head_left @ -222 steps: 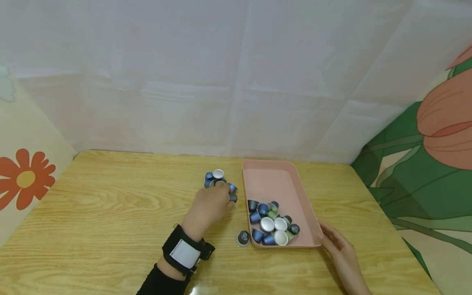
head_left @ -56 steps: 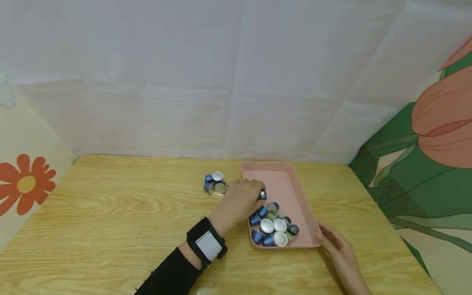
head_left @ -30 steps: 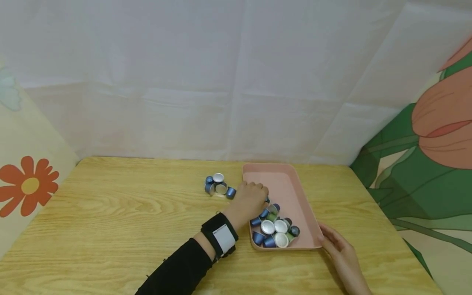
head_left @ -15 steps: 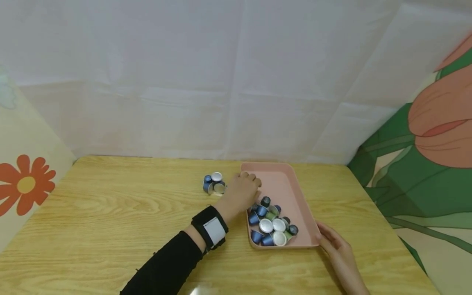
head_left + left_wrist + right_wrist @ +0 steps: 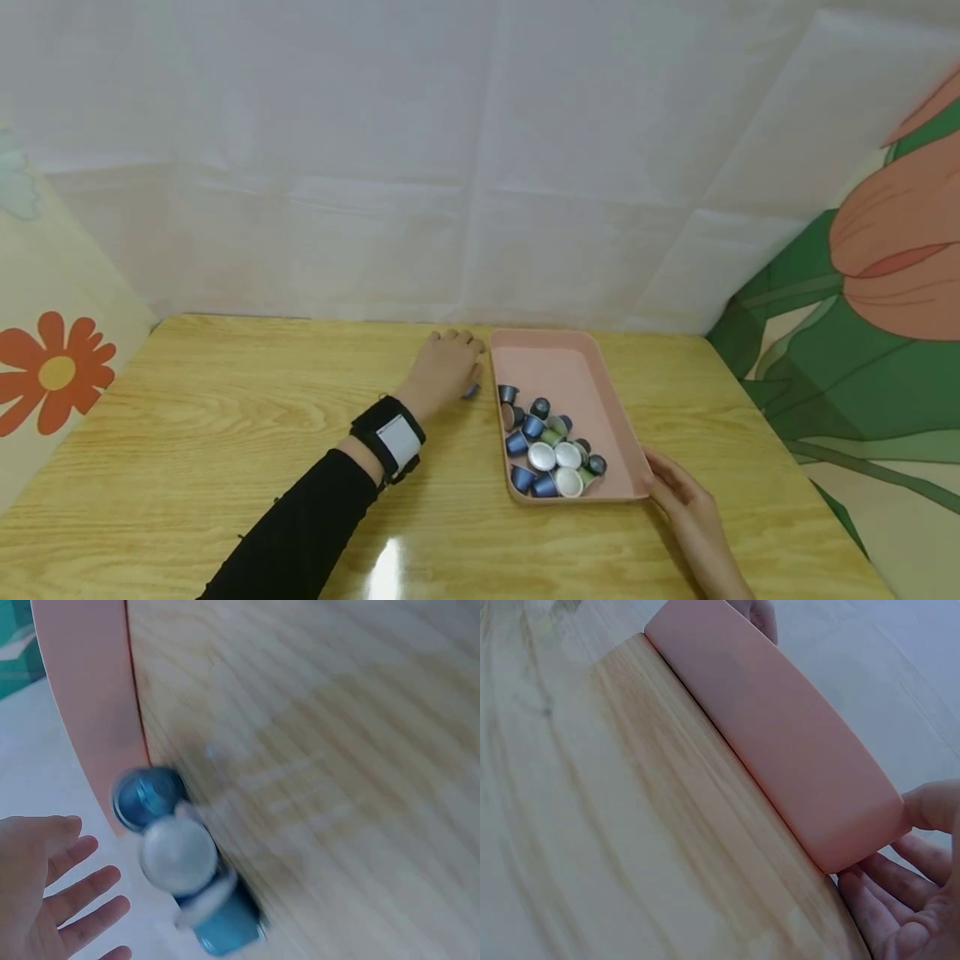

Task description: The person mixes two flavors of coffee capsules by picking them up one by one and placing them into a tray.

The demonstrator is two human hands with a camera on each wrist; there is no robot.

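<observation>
My left hand [image 5: 442,371] is over the small pile of coffee capsules left of the tray, fingers extended and holding nothing. It hides most of the pile in the head view, where one blue capsule [image 5: 471,390] peeks out by the thumb. The left wrist view shows the pile's blue capsule [image 5: 146,799] and white-lidded capsule [image 5: 180,855] beside the loosely spread fingers [image 5: 90,885]. Near the front right corner of the pink tray [image 5: 558,354], my right hand [image 5: 690,508] grips it, thumb at the rim and fingers low against the corner.
Several capsules lie heaped in the tray's front left part, among them a dark capsule [image 5: 540,407], a white-lidded capsule [image 5: 542,456] and a green capsule [image 5: 553,437]. The wooden table [image 5: 262,400] ends at a white cloth backdrop [image 5: 375,208].
My left hand has let go of capsules inside the tray's left wall and moved back left to the pile. The single capsule by the tray's front corner is gone from the table. My right hand stays put.
</observation>
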